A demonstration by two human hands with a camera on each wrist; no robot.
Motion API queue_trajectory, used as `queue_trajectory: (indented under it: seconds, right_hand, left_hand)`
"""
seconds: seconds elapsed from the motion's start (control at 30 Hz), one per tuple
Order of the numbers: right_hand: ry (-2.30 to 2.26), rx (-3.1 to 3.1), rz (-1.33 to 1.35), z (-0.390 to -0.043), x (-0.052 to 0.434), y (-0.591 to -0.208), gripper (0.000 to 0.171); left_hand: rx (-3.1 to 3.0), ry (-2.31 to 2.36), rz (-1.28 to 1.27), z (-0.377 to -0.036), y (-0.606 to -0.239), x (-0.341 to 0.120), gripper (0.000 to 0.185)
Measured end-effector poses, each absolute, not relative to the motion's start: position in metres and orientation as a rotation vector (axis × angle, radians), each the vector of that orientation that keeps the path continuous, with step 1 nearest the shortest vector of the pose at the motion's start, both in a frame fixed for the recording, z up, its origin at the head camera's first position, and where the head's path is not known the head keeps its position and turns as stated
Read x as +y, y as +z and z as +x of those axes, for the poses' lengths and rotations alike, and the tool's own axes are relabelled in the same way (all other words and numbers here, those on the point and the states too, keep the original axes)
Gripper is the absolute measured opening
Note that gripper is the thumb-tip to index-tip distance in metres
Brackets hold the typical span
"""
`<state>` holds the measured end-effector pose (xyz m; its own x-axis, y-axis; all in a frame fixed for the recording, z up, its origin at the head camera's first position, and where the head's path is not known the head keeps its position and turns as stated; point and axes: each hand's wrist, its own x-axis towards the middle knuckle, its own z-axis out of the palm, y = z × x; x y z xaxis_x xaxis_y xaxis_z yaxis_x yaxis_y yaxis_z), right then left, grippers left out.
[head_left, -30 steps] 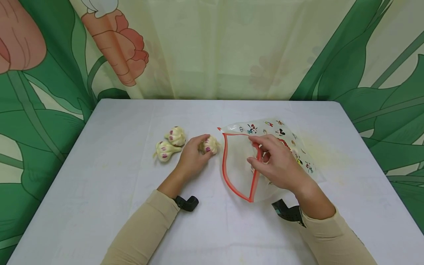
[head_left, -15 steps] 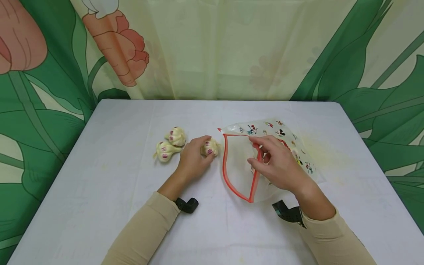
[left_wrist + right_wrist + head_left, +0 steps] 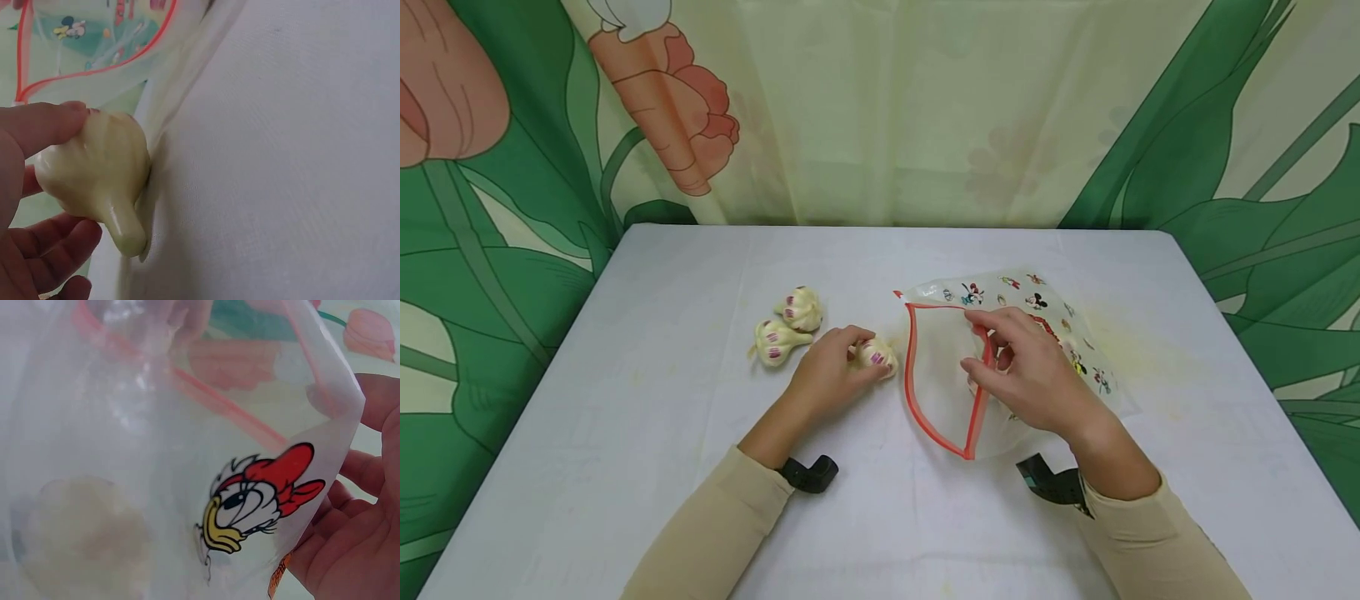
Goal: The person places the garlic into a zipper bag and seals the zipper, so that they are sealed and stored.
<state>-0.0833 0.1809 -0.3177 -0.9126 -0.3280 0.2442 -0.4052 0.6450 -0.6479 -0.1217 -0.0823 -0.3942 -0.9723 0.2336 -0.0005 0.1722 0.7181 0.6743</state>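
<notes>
My left hand (image 3: 835, 375) holds a garlic bulb (image 3: 877, 357) low over the table, thumb on one side and fingers on the other. Seen from the left wrist, the pale bulb (image 3: 103, 162) has its stem pointing away from the bag. A clear zip bag (image 3: 940, 375) with red zip strips and cartoon prints lies just right of it, its mouth spread and facing left. My right hand (image 3: 1037, 362) grips the bag's right-hand lip. Through the plastic in the right wrist view, a blurred pale round shape (image 3: 84, 537) shows inside the bag.
Two more garlic bulbs, a rear one (image 3: 800, 309) and a nearer one (image 3: 775, 342), lie together left of the left hand. A white cloth covers the table (image 3: 625, 400). Behind its far edge hangs a floral curtain (image 3: 887, 117).
My left hand has drawn slightly back toward the body, bringing the garlic bulb a little nearer. The right hand and the bag have stayed in place.
</notes>
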Motion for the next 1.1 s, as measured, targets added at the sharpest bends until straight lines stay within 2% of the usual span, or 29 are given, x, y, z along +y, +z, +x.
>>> queue_trajectory:
  seconds: [0.2, 0.73, 0.93, 1.1]
  right_hand:
    - [1.13, -2.754, 0.616, -0.083, 0.181, -0.319, 0.051]
    - [1.117, -2.749, 0.624, -0.085, 0.18, -0.32, 0.051]
    - [1.122, -2.744, 0.632, -0.085, 0.179, -0.319, 0.051]
    - [1.129, -2.745, 0.633, -0.086, 0.179, -0.319, 0.05]
  left_hand:
    - [2.675, 1.177, 0.256, -0.111, -0.391, -0.088, 0.05]
    - [2.465, 1.281, 0.261, -0.092, -0.373, -0.099, 0.043]
    - [2.381, 1.416, 0.226, -0.089, -0.361, -0.092, 0.041]
    - [2.305, 1.53, 0.206, -0.092, -0.358, -0.078, 0.048]
